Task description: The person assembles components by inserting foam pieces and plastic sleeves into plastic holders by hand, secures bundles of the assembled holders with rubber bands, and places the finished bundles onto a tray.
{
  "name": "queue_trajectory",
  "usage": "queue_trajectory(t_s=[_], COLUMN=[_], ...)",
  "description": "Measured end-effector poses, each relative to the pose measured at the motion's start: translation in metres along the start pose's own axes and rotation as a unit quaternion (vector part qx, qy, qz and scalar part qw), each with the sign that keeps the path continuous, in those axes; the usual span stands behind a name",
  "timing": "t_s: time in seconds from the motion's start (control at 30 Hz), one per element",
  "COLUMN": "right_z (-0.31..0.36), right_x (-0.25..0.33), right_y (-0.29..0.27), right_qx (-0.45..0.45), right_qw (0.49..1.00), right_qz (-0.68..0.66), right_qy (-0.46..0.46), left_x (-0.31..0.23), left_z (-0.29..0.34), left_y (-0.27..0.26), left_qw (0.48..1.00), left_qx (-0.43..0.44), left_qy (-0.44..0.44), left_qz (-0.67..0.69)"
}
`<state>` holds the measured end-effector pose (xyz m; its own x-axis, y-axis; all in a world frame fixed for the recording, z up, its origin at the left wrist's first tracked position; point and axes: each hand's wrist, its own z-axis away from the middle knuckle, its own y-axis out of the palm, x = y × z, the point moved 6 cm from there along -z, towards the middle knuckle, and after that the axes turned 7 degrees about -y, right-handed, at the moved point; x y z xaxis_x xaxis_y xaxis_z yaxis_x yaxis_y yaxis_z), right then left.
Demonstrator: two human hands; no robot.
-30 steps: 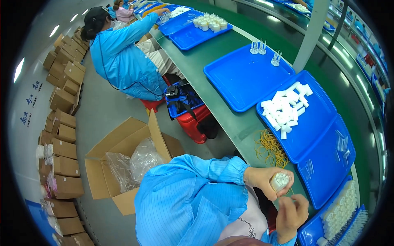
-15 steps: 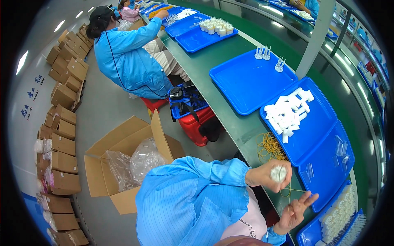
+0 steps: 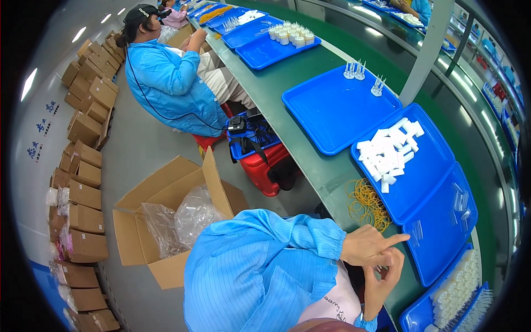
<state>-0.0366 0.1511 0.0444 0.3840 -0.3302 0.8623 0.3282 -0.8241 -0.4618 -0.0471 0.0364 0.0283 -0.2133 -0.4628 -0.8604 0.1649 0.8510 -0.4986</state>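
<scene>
My left hand and my right hand meet at the table's near edge. The left one's index finger points out to the right over a blue tray, while its other fingers are curled. My right hand is bent up against it from below, thumb and fingers closing inward. What they hold between them is hidden; no white bundle or stretched band shows now. Beside my left hand lies a heap of yellow rubber bands. Clear plastic pieces lie in the blue tray, and white blocks fill part of the tray beyond.
Several small clear pieces stand in a large blue tray on the green table. Rows of white pieces stand at lower right. An open carton holds clear bags. Left, a co-worker in blue sits by a red stool.
My hands have come together; the white round bundle in my left hand and the yellow band stretched to my right hand went out of sight. The co-worker's arm has drawn back.
</scene>
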Motion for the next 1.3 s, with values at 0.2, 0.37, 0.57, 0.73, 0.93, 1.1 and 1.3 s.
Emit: queue_trajectory(t_s=[0.2, 0.37, 0.57, 0.73, 0.93, 1.1, 1.3], right_z=[0.000, 0.005, 0.027, 0.028, 0.022, 0.020, 0.024], right_x=[0.007, 0.004, -0.016, -0.037, -0.045, -0.052, -0.039], right_y=[0.000, -0.043, -0.100, -0.102, -0.094, -0.095, -0.104], right_qx=[0.021, -0.020, -0.064, 0.029, -0.011, -0.007, -0.056], right_qw=[0.995, 0.980, 0.958, 0.950, 0.924, 0.919, 0.922], right_qz=[0.041, 0.158, 0.273, 0.311, 0.381, 0.394, 0.382], right_qy=[-0.088, -0.122, -0.058, -0.006, -0.013, 0.019, -0.023], left_x=[0.008, -0.007, 0.009, 0.022, 0.039, 0.049, 0.089], left_z=[-0.001, -0.003, -0.004, -0.002, -0.017, -0.019, -0.045], left_y=[0.029, -0.001, -0.054, -0.102, -0.146, -0.174, -0.235], left_qw=[0.986, 0.987, 0.976, 0.977, 0.976, 0.974, 0.970], left_qx=[0.123, -0.038, -0.083, -0.134, -0.124, -0.154, -0.203], left_qy=[-0.032, 0.073, 0.014, 0.006, 0.008, -0.029, -0.087], left_qz=[0.106, 0.140, 0.202, 0.168, 0.181, 0.164, 0.104])
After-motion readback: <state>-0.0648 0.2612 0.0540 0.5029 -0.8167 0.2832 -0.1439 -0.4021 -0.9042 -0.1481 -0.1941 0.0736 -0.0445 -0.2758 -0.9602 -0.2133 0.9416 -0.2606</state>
